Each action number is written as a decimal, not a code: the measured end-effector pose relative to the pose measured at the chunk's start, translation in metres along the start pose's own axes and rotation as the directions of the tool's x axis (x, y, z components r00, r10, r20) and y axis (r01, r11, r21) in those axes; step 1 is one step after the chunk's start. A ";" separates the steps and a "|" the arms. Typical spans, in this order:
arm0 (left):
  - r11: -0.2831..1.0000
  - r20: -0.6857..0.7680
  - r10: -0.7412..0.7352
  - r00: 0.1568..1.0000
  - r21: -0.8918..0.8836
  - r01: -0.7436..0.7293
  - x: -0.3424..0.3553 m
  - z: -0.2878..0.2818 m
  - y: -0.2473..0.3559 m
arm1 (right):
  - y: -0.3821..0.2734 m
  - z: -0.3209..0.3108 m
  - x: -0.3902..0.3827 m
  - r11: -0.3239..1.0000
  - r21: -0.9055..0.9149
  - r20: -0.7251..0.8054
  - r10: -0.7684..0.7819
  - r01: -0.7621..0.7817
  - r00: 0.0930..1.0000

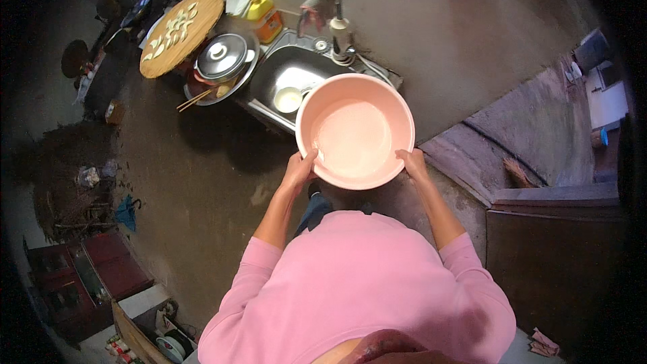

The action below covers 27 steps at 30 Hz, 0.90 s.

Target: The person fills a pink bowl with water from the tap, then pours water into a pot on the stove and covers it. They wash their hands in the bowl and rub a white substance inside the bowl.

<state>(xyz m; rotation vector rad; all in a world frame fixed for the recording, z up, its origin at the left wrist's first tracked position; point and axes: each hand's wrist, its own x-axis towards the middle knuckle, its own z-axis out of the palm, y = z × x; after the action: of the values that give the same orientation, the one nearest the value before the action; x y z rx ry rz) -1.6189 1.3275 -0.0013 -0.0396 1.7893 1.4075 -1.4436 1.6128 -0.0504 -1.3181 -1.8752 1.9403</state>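
A round pale-pink plastic basin (354, 121) is held up at the front edge of a steel sink (269, 77). My left hand (302, 167) grips its lower left rim and my right hand (412, 162) its lower right rim, thumbs on top. Glints show inside; whether liquid is in it I cannot tell for sure. Under the tap (342, 47), a small pale bowl (288, 99) lies in the sink, partly beside the basin's left side.
Left of the sink are a lidded pot (222, 57), chopsticks (194, 100) and a round wooden board (178, 30) with several pale pieces on it. A yellow jug (264, 17) stands behind. A doorway step (552, 195) is at right, a blue umbrella (127, 210) at far left.
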 end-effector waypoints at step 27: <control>0.930 -0.261 -0.095 0.961 -0.367 -0.007 0.078 -0.214 -0.009 | -0.015 0.213 0.121 0.839 0.480 -0.081 0.334 -0.256 0.939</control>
<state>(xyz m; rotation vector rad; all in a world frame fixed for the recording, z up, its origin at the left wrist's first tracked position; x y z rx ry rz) -1.7892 1.1854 -0.0527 -0.4914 1.7034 1.7531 -1.6619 1.5346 -0.1294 -1.6068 -1.0764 2.1587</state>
